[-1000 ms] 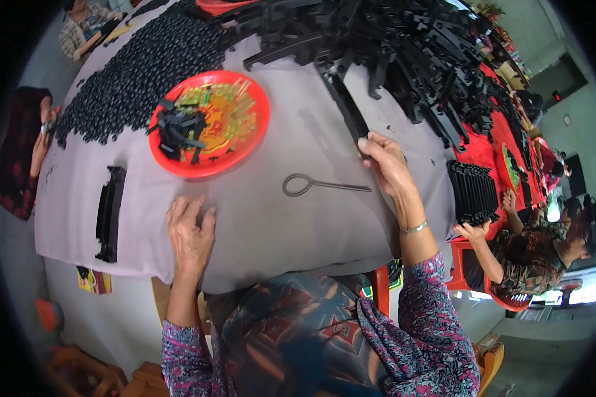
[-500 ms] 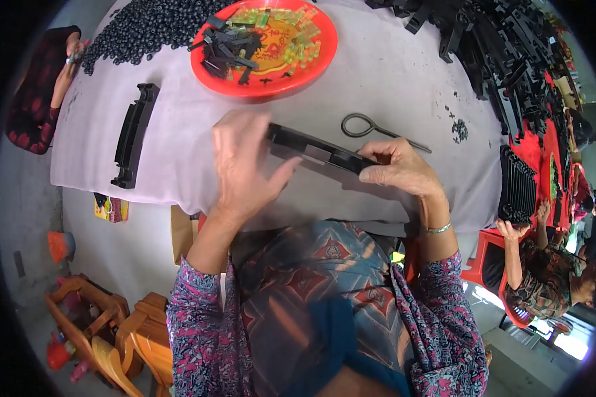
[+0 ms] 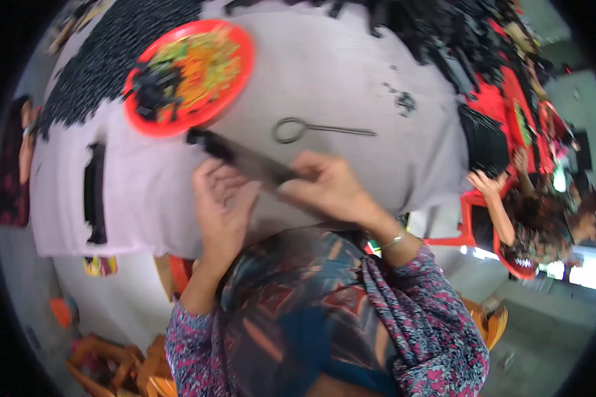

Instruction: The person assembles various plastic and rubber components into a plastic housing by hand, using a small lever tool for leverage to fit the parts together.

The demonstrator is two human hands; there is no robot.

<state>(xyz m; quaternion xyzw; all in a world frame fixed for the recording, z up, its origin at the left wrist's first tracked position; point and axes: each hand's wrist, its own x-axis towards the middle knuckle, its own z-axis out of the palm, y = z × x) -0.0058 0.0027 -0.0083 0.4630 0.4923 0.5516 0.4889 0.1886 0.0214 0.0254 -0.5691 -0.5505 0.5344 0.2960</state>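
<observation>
Both my hands hold a long black plastic strip (image 3: 242,157) just above the near edge of the grey cloth table (image 3: 331,79). My left hand (image 3: 220,202) cups under its middle, and my right hand (image 3: 328,186) grips its right end. The strip's far end points at a red plate (image 3: 235,79) filled with small black, green and orange pieces. A metal rod with a ring end (image 3: 311,130) lies on the cloth just beyond my right hand.
A finished black strip (image 3: 94,192) lies at the table's left. A heap of small black parts (image 3: 112,56) covers the far left; long black strips (image 3: 437,33) pile at the far right. Another person (image 3: 536,218) sits at right by a black stack (image 3: 483,139).
My right hand took a black strip from the pile and drew it toward me. My left hand came up off the cloth to it. The view has swung about.
</observation>
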